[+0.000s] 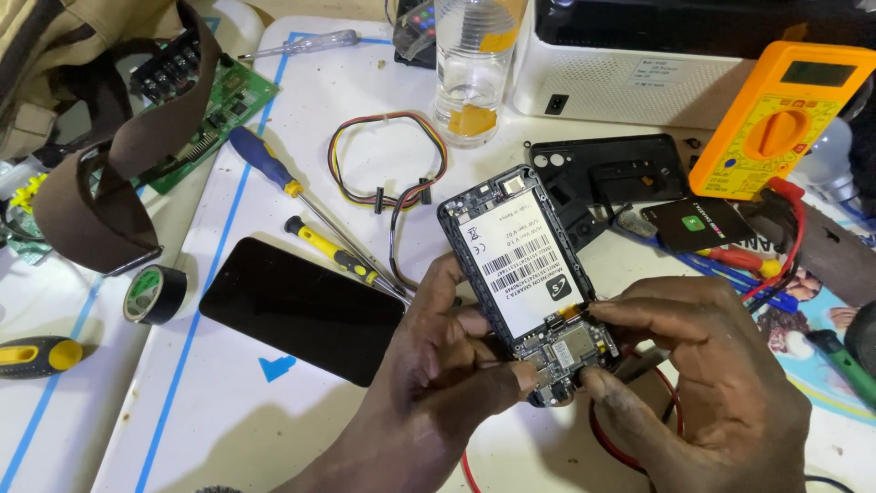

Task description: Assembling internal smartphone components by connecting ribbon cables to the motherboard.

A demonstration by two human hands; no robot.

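Note:
My left hand (438,365) grips an opened black phone (520,265) by its lower left edge, back cover off, with the white-labelled battery and a circuit board showing. My right hand (703,374) pinches at the phone's lower right corner, thumb and forefinger on the exposed board (566,351). The phone tilts with its top away from me. The removed black back cover (611,178) lies on the table just beyond it.
A black phone screen (301,306) lies left of my hands, with a blue screwdriver (269,164) and a yellow screwdriver (333,251) above it. An orange multimeter (776,119), clear bottle (470,68), wire loop (388,164), tape roll (155,294) and green circuit board (219,119) surround the spot.

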